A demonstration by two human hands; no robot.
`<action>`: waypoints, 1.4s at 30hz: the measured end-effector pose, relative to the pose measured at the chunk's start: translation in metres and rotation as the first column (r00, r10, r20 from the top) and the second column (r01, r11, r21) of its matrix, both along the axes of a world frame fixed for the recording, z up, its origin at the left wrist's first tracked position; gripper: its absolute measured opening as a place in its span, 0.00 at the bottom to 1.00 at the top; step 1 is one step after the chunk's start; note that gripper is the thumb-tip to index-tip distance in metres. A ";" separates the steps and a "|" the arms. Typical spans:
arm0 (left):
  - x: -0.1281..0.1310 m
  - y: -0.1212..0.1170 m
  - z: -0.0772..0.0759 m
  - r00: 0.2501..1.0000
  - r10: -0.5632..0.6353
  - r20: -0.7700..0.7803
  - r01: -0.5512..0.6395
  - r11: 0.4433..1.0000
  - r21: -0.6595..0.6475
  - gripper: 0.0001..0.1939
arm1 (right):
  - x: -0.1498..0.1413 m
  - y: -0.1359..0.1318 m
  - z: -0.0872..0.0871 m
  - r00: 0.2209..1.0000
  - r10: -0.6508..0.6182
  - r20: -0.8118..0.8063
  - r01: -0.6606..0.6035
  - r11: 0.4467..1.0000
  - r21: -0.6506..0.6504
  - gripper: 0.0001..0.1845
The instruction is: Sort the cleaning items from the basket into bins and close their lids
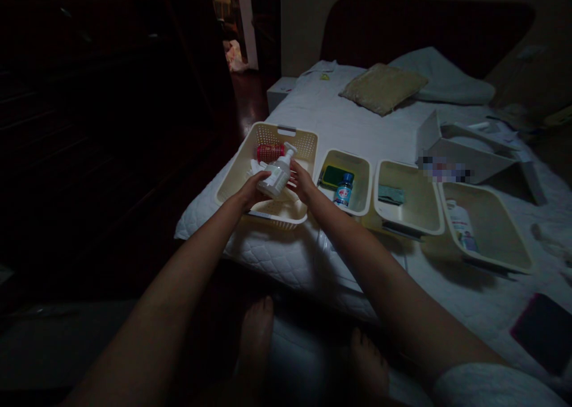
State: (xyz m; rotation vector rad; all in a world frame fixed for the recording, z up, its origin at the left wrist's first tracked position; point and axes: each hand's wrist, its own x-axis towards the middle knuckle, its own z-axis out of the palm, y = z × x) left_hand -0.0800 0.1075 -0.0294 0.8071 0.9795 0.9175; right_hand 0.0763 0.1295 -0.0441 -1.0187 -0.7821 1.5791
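Both my hands hold a white pump bottle (277,173) tilted over a cream perforated basket (308,142) on the bed. My left hand (252,190) grips the bottle's base from the left. My right hand (302,180) closes on its side from the right. A red can (269,152) and some white items lie inside the basket behind the bottle.
Three cream bins stand in a row to the right: one (365,170) with a small blue-capped bottle (343,190) and a green pad, one (424,216) with a teal cloth, one (509,246) with a white bottle. An open white box (469,157), pillows and a dark phone (543,331) lie on the bed.
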 end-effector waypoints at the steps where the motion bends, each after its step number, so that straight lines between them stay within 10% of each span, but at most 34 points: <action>1: 0.001 -0.001 0.001 1.000 -0.010 0.003 0.010 1.000 -0.010 0.19 | 0.000 0.000 0.000 1.000 0.021 -0.011 -0.021 1.000 -0.006 0.18; 14: 0.004 -0.002 0.000 0.995 -0.059 -0.086 0.055 0.997 -0.051 0.19 | -0.001 0.001 0.000 0.999 0.035 0.006 -0.034 0.997 -0.075 0.14; 30: 0.009 0.000 -0.007 0.913 0.164 -0.374 -0.055 0.956 0.287 0.20 | -0.001 0.003 -0.002 0.972 -0.173 0.158 0.176 0.984 -0.003 0.16; 42: 0.011 0.003 -0.016 0.836 0.136 -0.532 0.097 0.917 0.386 0.28 | -0.003 -0.001 0.002 0.954 -0.198 0.227 0.199 0.980 0.017 0.20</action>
